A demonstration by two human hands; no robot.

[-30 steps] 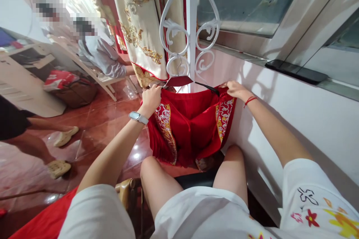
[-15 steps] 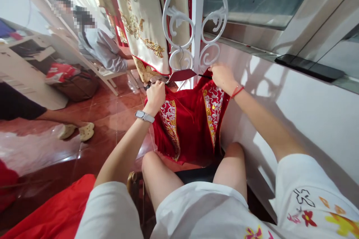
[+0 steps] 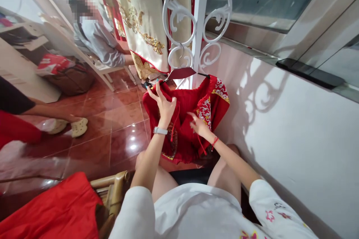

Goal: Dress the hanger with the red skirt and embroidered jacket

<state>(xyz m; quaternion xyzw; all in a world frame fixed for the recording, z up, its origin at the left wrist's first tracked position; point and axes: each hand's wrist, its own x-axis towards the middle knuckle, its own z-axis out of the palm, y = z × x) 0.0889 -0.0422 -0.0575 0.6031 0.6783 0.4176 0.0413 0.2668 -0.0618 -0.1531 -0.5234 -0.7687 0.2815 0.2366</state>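
Note:
A red blouse [image 3: 185,109] with white and gold embroidered panels hangs between my knees on a hanger [image 3: 183,74]. The hanger has a dark red middle and black ends, and its hook is by the white scrolled ironwork. My left hand [image 3: 165,107] is open over the left shoulder of the blouse, with two fingers raised and apart near the hanger's end. Whether it touches the cloth, I cannot tell. In front of the blouse's chest is my right hand [image 3: 199,125], its fingers loosely apart beside the right embroidered panel. Thin red tie cords [image 3: 202,145] dangle by both hands.
White scrolled ironwork [image 3: 200,18] stands ahead, with a cream gold-embroidered garment [image 3: 146,26] hanging beside it. Red cloth [image 3: 61,209] lies on a bamboo seat [image 3: 116,190] at left. A seated person [image 3: 98,41] and another person's leg are farther left. A wall [image 3: 280,127] borders the right.
Both hands have left the hanger's ends and come down. The right hand moved left and toward me to the blouse's front. The blouse's right shoulder now drapes over the hanger.

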